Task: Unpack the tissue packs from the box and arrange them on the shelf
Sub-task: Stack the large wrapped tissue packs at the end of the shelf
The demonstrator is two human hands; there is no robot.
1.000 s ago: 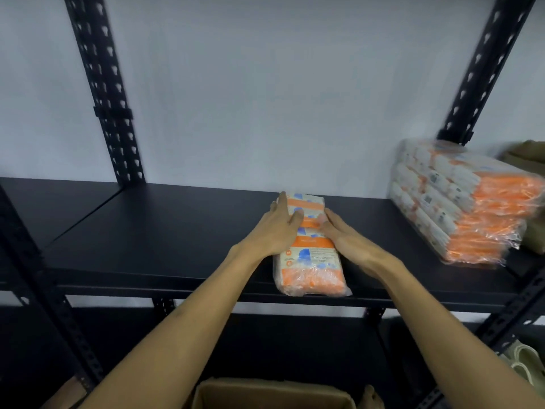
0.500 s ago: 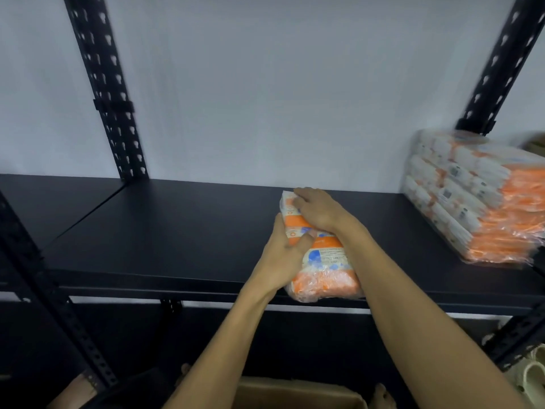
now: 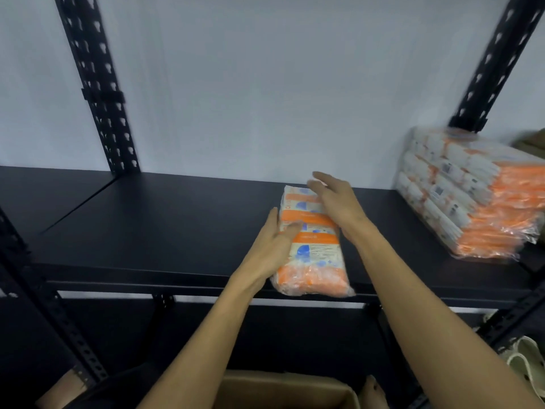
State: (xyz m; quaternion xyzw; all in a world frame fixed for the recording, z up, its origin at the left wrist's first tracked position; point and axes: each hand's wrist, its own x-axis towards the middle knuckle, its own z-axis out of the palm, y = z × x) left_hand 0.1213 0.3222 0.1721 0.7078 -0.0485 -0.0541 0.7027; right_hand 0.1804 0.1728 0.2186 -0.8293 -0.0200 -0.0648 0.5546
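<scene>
Head view: on the black shelf (image 3: 147,231), the left hand (image 3: 272,246) lies with straight fingers against the left side of a tissue pack (image 3: 312,246) near the front edge. The right hand (image 3: 333,199), fingers spread and relaxed, hovers over the pack's far end, gripping nothing. A wrapped stack of tissue packs (image 3: 472,196) sits well apart at the right.

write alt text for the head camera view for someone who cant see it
Two bare hands steady an orange-and-white tissue pack lying on a black metal shelf: the left hand rests flat against its side, the right hand open over its top. A wrapped stack of packs sits far right; a cardboard box below.
</scene>
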